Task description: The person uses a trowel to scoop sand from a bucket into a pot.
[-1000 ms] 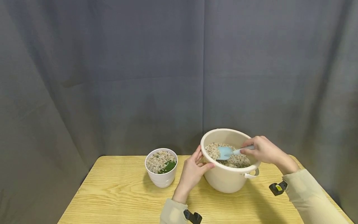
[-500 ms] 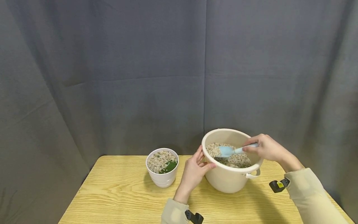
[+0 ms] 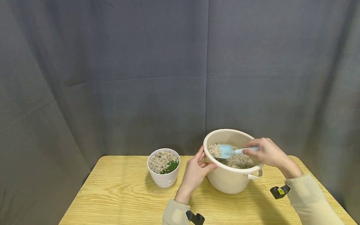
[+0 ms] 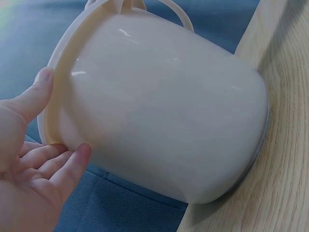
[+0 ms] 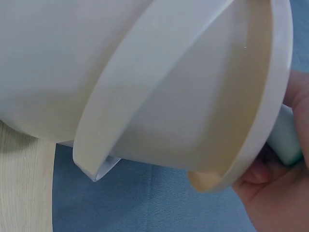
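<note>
Blue scoop (image 3: 226,151) in cream bucket (image 3: 225,181), blade just above pebble fill (image 3: 239,161), handle toward person's right. Right hand (image 3: 265,152) pinches handle, fingers curled round it. Left hand (image 3: 195,172) rests against bucket's left wall, fingers straight, thumb on rim, nothing grasped. Bucket on wooden table (image 3: 118,193), right of centre. White pot (image 3: 163,170) with pebbles and green patch stands near, left of bucket.

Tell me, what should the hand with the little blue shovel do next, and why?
Probably lift the shovel out and carry it left to the small pot. The right hand holds its handle with the blade over the pebbles in the bucket, the left hand steadies the bucket's side, and green still shows among the pebbles in the small pot.
</note>
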The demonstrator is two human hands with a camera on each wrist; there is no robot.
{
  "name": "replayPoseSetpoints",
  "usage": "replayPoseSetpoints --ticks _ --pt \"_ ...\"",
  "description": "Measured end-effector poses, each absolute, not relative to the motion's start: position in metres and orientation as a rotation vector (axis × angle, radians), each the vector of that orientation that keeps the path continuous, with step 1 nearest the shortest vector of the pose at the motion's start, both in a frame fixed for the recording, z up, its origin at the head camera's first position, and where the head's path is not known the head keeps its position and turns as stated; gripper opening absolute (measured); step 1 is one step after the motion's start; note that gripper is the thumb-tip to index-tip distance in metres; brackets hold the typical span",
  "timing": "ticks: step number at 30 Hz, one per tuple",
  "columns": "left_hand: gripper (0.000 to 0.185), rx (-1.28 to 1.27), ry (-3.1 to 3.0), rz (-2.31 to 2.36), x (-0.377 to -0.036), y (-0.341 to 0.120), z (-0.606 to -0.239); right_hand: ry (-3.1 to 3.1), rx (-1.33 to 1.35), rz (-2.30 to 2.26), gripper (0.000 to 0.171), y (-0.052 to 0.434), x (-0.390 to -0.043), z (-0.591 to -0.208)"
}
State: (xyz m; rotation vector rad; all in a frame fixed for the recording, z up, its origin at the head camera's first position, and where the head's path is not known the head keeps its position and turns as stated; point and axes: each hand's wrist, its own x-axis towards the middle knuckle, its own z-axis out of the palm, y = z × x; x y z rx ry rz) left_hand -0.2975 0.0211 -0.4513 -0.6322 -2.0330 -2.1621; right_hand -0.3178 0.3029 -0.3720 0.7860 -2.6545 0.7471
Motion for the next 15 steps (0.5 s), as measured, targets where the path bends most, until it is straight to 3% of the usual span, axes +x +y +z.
replayPoseSetpoints --ticks 15 --pt "0.092 -0.626 -2.064 -2.135 -0.297 0.02 -0.452 -2.516 0.551 0.887 0.01 0.314 -0.294 -0.38"
